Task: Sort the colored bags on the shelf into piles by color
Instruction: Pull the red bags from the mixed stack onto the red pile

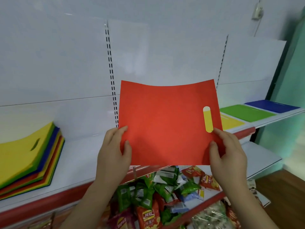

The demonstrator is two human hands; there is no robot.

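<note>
A flat red bag (166, 123) with an oval handle slot hangs in the air above the white shelf (82, 154). My left hand (113, 149) pinches its lower left edge and my right hand (227, 149) pinches its lower right edge near the slot. A mixed stack of bags (28, 156), yellow on top with green, blue and red below, lies at the far left of the shelf. On the shelf to the right lie a yellow bag (231, 122), a green bag (247, 113) and a blue bag (270, 105) side by side.
The shelf's white back panel (66, 63) rises behind everything. A red strip (49, 200) edges the shelf front. The lower shelf holds several snack packets (165, 195) in green, red and white. A teal wall (293, 80) stands at the far right.
</note>
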